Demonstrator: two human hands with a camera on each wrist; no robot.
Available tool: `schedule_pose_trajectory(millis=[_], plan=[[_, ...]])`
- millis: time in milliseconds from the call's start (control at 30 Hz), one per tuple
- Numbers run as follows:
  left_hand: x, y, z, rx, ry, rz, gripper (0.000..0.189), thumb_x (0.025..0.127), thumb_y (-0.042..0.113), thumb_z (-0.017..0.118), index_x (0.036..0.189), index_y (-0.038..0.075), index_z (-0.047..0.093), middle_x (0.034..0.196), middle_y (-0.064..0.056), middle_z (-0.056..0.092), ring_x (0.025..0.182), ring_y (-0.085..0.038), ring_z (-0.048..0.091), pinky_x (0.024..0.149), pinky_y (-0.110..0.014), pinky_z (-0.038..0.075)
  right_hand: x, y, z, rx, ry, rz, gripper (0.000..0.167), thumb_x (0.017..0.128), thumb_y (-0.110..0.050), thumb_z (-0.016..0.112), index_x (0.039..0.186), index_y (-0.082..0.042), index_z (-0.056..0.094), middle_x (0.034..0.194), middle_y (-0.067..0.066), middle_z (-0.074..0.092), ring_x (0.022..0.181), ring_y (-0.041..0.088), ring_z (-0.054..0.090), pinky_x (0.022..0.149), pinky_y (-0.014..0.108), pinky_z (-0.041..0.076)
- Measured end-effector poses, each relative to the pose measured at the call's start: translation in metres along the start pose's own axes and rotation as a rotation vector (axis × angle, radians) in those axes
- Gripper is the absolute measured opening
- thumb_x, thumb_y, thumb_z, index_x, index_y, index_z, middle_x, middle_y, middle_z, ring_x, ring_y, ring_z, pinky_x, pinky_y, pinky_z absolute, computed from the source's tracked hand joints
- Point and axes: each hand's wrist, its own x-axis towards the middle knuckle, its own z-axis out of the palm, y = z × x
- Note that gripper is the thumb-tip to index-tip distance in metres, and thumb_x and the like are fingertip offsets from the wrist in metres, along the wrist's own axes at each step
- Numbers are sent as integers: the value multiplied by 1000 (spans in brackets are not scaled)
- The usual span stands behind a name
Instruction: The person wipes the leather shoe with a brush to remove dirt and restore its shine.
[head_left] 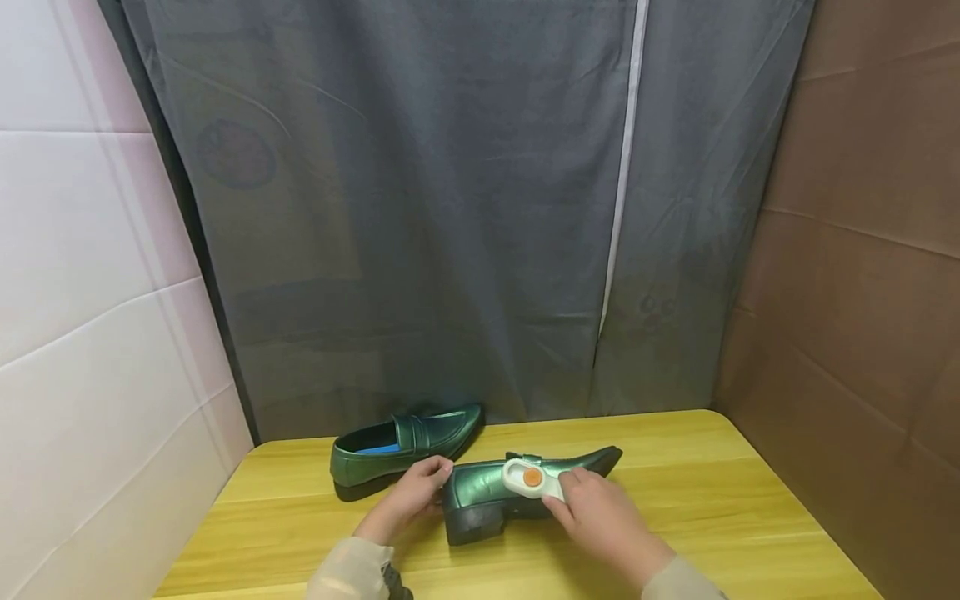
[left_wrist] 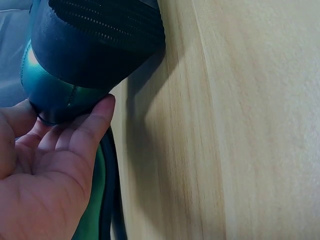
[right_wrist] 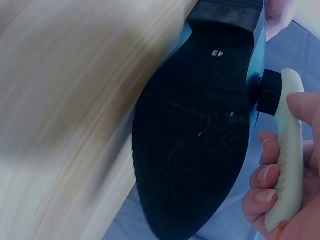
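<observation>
A shiny green loafer point(head_left: 476, 485) is held over the table, its toe pointing right. My left hand point(head_left: 411, 498) grips it at the heel; in the left wrist view, thumb and fingers close around the back of the heel point(left_wrist: 75, 55). In the right wrist view the dark sole point(right_wrist: 195, 125) faces the camera. My right hand point(head_left: 603, 515) holds a shoe brush point(head_left: 516, 479) with a white handle and an orange round spot. Its black bristles point(right_wrist: 270, 92) meet the loafer's side. The matching green loafer point(head_left: 360, 468), with a blue insole, stands on the table behind my left hand.
Beneath the hands is a yellow wood-grain table point(head_left: 750, 517). A grey curtain point(head_left: 450, 208) hangs along its far edge. White cloth point(head_left: 97, 333) closes the left side and brown cloth point(head_left: 862, 292) the right.
</observation>
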Motion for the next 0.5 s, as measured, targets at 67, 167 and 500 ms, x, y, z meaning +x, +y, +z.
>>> schedule_pose_trajectory(millis=[67,167,500], plan=[[0,0,0,-7,-1,-2,26,110,21,44,116,-2,54,100,-7,54,86,-19,60,75,-34,57,-1,5,-2,-3,0,6,29,96,-38,67,92,-10,63,86,-1,63,73,12,58,62,34,51],[0,0,-1,-12,-4,-2,25,110,20,43,116,-2,54,100,-7,54,85,-19,59,75,-34,57,-2,11,-5,-2,-11,27,28,97,-38,66,94,-10,63,86,-1,62,70,11,54,60,33,50],[1,-2,-1,-17,-19,-7,26,110,22,43,115,-1,54,99,-5,54,85,-18,60,75,-32,56,-6,33,-17,43,-52,135,27,97,-38,66,92,-12,62,77,-3,53,64,11,45,57,33,44]])
